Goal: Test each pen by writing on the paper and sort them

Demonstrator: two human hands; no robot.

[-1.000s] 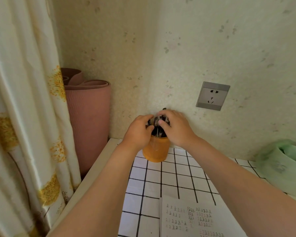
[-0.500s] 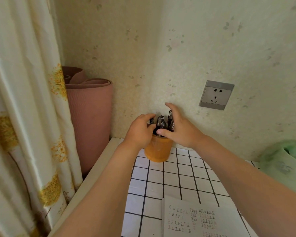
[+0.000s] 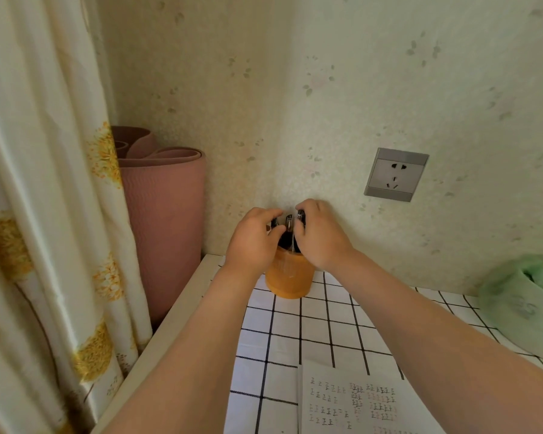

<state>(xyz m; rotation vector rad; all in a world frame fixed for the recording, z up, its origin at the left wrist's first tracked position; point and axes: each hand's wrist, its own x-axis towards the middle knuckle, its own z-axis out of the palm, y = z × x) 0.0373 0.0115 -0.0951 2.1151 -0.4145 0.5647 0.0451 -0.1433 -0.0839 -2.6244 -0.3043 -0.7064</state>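
Over the orange cup [image 3: 290,280], the left hand [image 3: 251,242] and right hand [image 3: 322,236] each curl their grip round the pens [image 3: 288,226].

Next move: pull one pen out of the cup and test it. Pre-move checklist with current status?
1. Orange pen cup upright on the tiled tabletop: ok.
2. Left hand at the pens, fingers curled round a pen top: ok.
3. Right hand curled round another pen top: ok.
4. One pen separated from the bunch: cannot tell, the hands cover most of them.
5. Paper flat on the tabletop, on the person's side of the cup: ok.
6. Spot for sorted pens: cannot tell, none evident in view.
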